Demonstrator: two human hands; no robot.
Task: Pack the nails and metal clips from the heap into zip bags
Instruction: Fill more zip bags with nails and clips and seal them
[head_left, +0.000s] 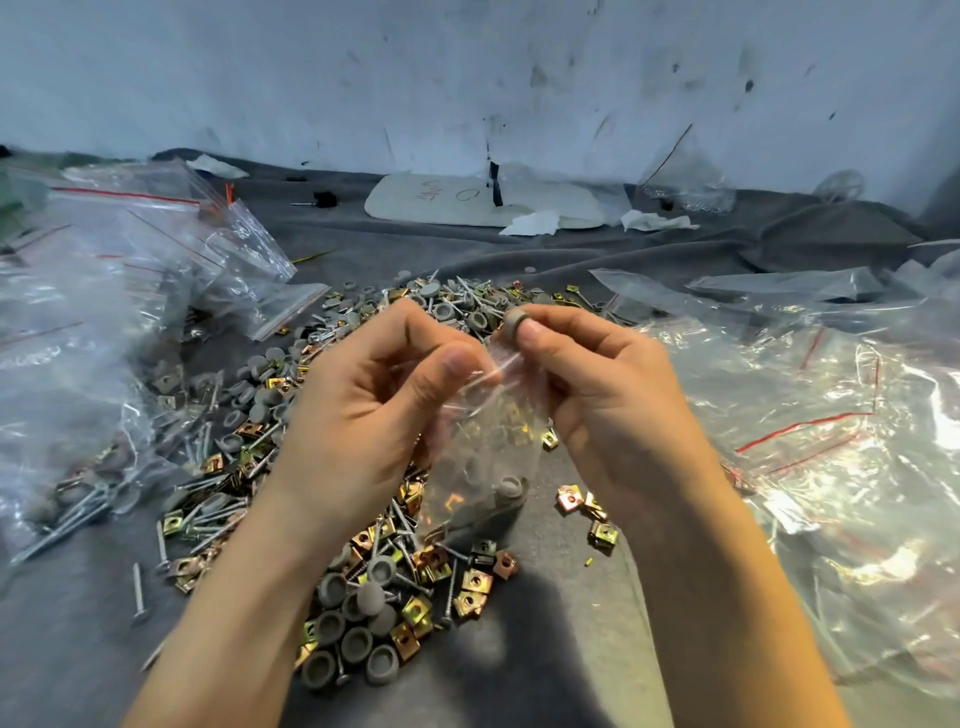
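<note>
Clear plastic zip bag, clips and caps inside, hangs over the heap of nails and metal clips | left hand: thumb and curled fingers pinch the bag's mouth | right hand: thumb and forefinger pinch a grey cap at the bag's top edge | white board by the wall: handwritten marks, unreadable

Bare forearms; left hand, right hand: short, plain fingernails.

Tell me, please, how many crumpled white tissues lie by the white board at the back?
2: one tissue at the white board's front edge, another just to its right; more may be hidden.
</note>
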